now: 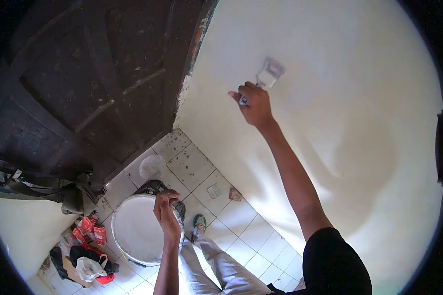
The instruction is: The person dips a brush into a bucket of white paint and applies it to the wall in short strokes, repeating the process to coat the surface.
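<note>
A paintbrush point(269, 76) is gripped in my right hand point(256, 104), its handle end showing between my curled fingers. The bristles lie against the cream-white wall point(300, 44) and are a little blurred. My left hand point(167, 212) hangs over the right part of a large round bucket point(138, 231) with a white top surface. Its fingers are loosely bent, and nothing shows in them. My right arm reaches up across the wall and casts a shadow on it.
A dark brown panelled door point(98, 64) meets the wall at the left. Red boxes point(99, 234) and bags point(90, 269) lie on the tiled floor point(236, 215) at lower left. A clear plastic bag point(152, 166) sits beyond the bucket. Straps and a bag point(74, 196) hang by the door.
</note>
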{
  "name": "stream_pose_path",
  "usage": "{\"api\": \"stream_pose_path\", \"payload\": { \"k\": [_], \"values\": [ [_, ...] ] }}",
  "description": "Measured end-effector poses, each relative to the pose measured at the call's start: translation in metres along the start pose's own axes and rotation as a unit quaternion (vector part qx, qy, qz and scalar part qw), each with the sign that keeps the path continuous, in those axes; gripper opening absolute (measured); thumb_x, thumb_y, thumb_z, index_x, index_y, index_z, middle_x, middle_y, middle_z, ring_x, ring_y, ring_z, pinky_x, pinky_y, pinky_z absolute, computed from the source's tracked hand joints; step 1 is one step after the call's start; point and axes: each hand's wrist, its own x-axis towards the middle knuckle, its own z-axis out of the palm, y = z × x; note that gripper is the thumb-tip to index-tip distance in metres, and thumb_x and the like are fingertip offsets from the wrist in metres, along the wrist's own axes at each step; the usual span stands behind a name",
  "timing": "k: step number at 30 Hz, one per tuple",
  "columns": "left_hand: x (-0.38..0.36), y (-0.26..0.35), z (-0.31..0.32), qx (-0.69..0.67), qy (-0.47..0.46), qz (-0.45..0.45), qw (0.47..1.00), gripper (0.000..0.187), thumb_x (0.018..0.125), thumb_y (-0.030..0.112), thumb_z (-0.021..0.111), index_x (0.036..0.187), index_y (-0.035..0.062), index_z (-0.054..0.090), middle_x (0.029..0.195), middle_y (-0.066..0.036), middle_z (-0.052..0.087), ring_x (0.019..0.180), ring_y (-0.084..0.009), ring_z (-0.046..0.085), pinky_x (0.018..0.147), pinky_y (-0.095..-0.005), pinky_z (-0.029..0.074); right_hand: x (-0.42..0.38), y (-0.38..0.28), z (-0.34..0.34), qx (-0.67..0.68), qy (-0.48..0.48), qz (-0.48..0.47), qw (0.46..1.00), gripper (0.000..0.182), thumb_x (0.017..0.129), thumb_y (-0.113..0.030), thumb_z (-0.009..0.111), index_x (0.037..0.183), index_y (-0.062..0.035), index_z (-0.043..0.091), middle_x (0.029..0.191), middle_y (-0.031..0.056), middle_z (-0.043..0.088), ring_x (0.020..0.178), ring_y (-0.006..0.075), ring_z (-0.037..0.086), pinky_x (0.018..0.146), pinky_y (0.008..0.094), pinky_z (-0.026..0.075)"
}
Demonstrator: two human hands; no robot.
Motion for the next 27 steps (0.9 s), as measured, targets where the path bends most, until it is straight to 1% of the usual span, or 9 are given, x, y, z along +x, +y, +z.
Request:
{"api": "stream_pose_path", "payload": {
  "k": [4,9,11,14,15,17,20,23,27],
  "values": [
    [-0.005,0.007,-0.003,-0.006,-0.006,-0.011,1.000,0.025,0.099,0.025,0.046,0.089,0.0059,0.059,0.088,-0.007,0.060,0.087,-0.0183,0.057,0.080,-0.0333,0.043,-0.033,-0.003,0.010,0.088,-0.103,0.057,0.989,0.040,0.090,-0.036,0.060,0.069,-0.0020,0.057,0.069,0.0155,0.056,0.066,0.0368,0.056,0.063,0.0460,0.047],
    [-0.015,0.025,0.001,0.009,0.001,-0.025,1.000,0.024,0.098,0.019,0.042,0.088,0.0041,0.058,0.091,-0.007,0.059,0.086,-0.0157,0.054,0.078,-0.0307,0.041,-0.003,-0.002,-0.085,0.126,-0.150,0.173,0.965,0.046,0.093,-0.041,0.056,0.071,-0.0009,0.058,0.064,0.0205,0.055,0.067,0.0393,0.056,0.067,0.0448,0.047],
    [-0.014,0.029,0.007,0.007,-0.012,-0.033,0.999,0.024,0.098,0.020,0.042,0.088,0.0043,0.058,0.091,-0.007,0.059,0.087,-0.0158,0.055,0.078,-0.0306,0.041,0.030,-0.005,-0.139,0.080,-0.113,0.143,0.980,0.035,0.091,-0.030,0.062,0.079,0.0021,0.061,0.067,0.0203,0.053,0.059,0.0278,0.046,0.062,0.0369,0.043],
    [-0.012,0.040,0.019,0.006,-0.031,-0.033,0.999,0.024,0.098,0.020,0.042,0.088,0.0045,0.058,0.092,-0.007,0.059,0.088,-0.0157,0.055,0.078,-0.0303,0.041,0.073,-0.011,-0.212,0.035,0.004,0.054,0.998,0.028,0.090,-0.020,0.065,0.077,0.0037,0.058,0.066,0.0163,0.051,0.060,0.0248,0.042,0.063,0.0322,0.043],
    [-0.011,0.042,0.023,0.004,-0.043,-0.024,0.999,0.024,0.098,0.020,0.043,0.089,0.0045,0.058,0.092,-0.007,0.059,0.088,-0.0157,0.055,0.078,-0.0302,0.041,0.081,-0.014,-0.230,-0.019,0.044,0.011,0.999,0.040,0.092,-0.035,0.059,0.073,-0.0005,0.059,0.066,0.0213,0.051,0.062,0.0375,0.051,0.060,0.0429,0.044],
    [-0.007,0.044,0.029,-0.008,-0.051,-0.037,0.998,0.025,0.098,0.025,0.047,0.088,0.0060,0.058,0.090,-0.006,0.059,0.089,-0.0168,0.056,0.080,-0.0324,0.043,0.083,-0.025,-0.246,-0.076,0.034,0.046,0.996,0.038,0.090,-0.034,0.061,0.071,-0.0014,0.058,0.066,0.0193,0.053,0.062,0.0368,0.053,0.060,0.0424,0.045],
    [-0.006,0.039,0.029,-0.026,-0.049,-0.026,0.998,0.025,0.098,0.025,0.046,0.088,0.0062,0.058,0.090,-0.006,0.059,0.087,-0.0169,0.056,0.080,-0.0323,0.042,0.048,-0.021,-0.189,-0.059,0.080,-0.088,0.991,0.031,0.083,-0.018,0.071,0.069,0.0007,0.051,0.067,0.0154,0.050,0.061,0.0321,0.050,0.056,0.0375,0.041],
    [-0.007,0.033,0.020,-0.017,-0.029,-0.036,0.999,0.025,0.098,0.026,0.046,0.088,0.0061,0.058,0.089,-0.006,0.059,0.085,-0.0170,0.055,0.080,-0.0324,0.042,-0.010,-0.010,-0.097,0.025,-0.084,0.079,0.993,0.035,0.090,-0.036,0.059,0.075,-0.0038,0.061,0.075,0.0148,0.061,0.076,0.0354,0.060,0.067,0.0458,0.047],
    [-0.008,0.034,-0.001,0.003,-0.039,-0.065,0.997,0.026,0.098,0.027,0.046,0.089,0.0061,0.058,0.088,-0.006,0.060,0.086,-0.0170,0.056,0.080,-0.0328,0.042,-0.072,-0.008,0.000,0.019,-0.202,0.109,0.973,0.043,0.093,-0.043,0.052,0.076,-0.0047,0.062,0.079,0.0155,0.064,0.081,0.0343,0.062,0.074,0.0442,0.049]
  ]
}}
